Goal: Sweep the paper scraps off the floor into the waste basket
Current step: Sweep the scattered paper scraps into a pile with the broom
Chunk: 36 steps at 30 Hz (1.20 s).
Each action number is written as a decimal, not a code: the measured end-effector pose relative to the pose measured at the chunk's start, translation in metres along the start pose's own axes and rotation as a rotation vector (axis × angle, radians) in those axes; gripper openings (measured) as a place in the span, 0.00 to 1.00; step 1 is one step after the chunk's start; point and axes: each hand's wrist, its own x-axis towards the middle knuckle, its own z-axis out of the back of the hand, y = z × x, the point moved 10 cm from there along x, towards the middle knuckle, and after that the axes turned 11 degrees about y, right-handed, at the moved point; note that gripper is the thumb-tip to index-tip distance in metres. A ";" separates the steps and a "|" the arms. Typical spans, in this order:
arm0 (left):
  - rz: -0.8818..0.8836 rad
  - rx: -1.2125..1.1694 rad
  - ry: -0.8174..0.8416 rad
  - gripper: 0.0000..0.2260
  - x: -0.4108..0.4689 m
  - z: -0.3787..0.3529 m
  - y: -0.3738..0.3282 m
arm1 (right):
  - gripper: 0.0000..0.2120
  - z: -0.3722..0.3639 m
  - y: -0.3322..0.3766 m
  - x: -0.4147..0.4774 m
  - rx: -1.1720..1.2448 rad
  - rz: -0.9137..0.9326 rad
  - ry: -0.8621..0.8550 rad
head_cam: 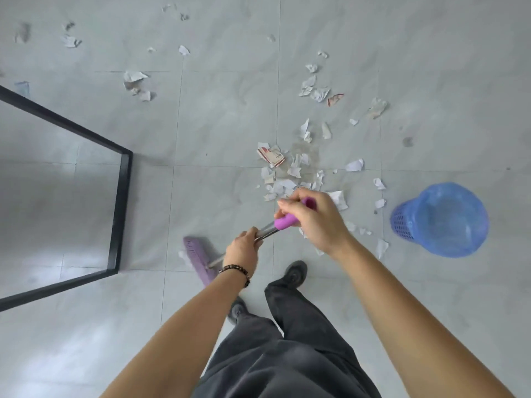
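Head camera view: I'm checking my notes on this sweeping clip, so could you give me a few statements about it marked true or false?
1. The left hand and right hand both grip the broom. True.
2. The basket is red. False: it is blue.
3. Paper scraps lie scattered on the floor. True.
4. The broom head is inside the basket. False: it is down by the floor on the person's left, near the black frame, away from the basket.
5. A bead bracelet is on the left wrist. True.
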 end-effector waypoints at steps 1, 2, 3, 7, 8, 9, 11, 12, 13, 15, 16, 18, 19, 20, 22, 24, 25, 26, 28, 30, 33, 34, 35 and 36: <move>-0.036 -0.018 -0.012 0.08 0.003 0.000 -0.025 | 0.11 0.018 0.013 -0.007 -0.031 0.031 -0.031; -0.079 -0.032 -0.024 0.08 0.005 0.002 -0.051 | 0.11 0.039 0.029 -0.015 -0.046 0.066 -0.072; -0.125 -0.038 -0.033 0.08 0.008 0.006 -0.077 | 0.12 0.059 0.045 -0.024 -0.051 0.106 -0.116; -0.273 -0.018 -0.060 0.09 0.012 0.031 -0.162 | 0.13 0.108 0.100 -0.061 -0.123 0.230 -0.219; -0.303 -0.006 -0.072 0.09 0.012 0.039 -0.178 | 0.12 0.113 0.110 -0.070 -0.145 0.252 -0.237; -0.333 0.020 -0.077 0.09 0.013 0.047 -0.192 | 0.12 0.117 0.118 -0.078 -0.169 0.271 -0.262; -0.411 0.117 -0.075 0.09 0.012 0.061 -0.221 | 0.12 0.127 0.133 -0.097 -0.181 0.311 -0.326; -0.457 0.173 -0.075 0.09 0.010 0.068 -0.236 | 0.12 0.133 0.140 -0.107 -0.150 0.334 -0.368; -0.498 0.222 -0.076 0.08 0.006 0.075 -0.249 | 0.13 0.141 0.146 -0.118 -0.101 0.357 -0.411; -0.564 0.294 -0.096 0.08 -0.005 0.090 -0.270 | 0.13 0.152 0.155 -0.137 -0.003 0.391 -0.485; -0.589 0.319 -0.113 0.08 -0.011 0.098 -0.276 | 0.11 0.154 0.158 -0.146 0.047 0.413 -0.495; -0.611 0.336 -0.167 0.08 -0.021 0.117 -0.277 | 0.06 0.147 0.156 -0.157 0.154 0.475 -0.443; -0.612 0.326 -0.197 0.08 -0.024 0.130 -0.272 | 0.12 0.140 0.150 -0.158 0.207 0.488 -0.414; -0.617 0.304 -0.224 0.07 -0.027 0.143 -0.266 | 0.17 0.131 0.138 -0.156 0.265 0.488 -0.394; -0.665 0.239 -0.233 0.08 -0.036 0.165 -0.254 | 0.18 0.114 0.094 -0.145 0.381 0.398 -0.456; -0.749 0.194 -0.188 0.12 -0.051 0.176 -0.247 | 0.13 0.088 0.032 -0.129 0.499 0.224 -0.556; -0.788 0.191 -0.157 0.14 -0.058 0.177 -0.244 | 0.10 0.068 -0.002 -0.118 0.596 0.128 -0.576; -0.830 0.192 -0.121 0.16 -0.065 0.176 -0.242 | 0.07 0.043 -0.032 -0.108 0.722 0.056 -0.578; -0.906 0.200 -0.036 0.18 -0.075 0.167 -0.239 | 0.07 -0.010 -0.084 -0.092 0.947 -0.048 -0.594; -0.954 0.208 0.050 0.21 -0.083 0.153 -0.239 | 0.11 -0.053 -0.114 -0.084 1.136 -0.084 -0.624; -0.957 0.134 0.194 0.22 -0.102 0.125 -0.240 | 0.19 -0.086 -0.140 -0.086 1.397 -0.048 -0.687; -0.955 0.099 0.268 0.21 -0.109 0.110 -0.243 | 0.22 -0.085 -0.146 -0.089 1.475 -0.001 -0.715; -0.955 0.062 0.347 0.21 -0.116 0.093 -0.245 | 0.24 -0.079 -0.153 -0.095 1.540 0.048 -0.754; -0.941 0.018 0.428 0.20 -0.122 0.075 -0.247 | 0.25 -0.071 -0.159 -0.103 1.605 0.107 -0.793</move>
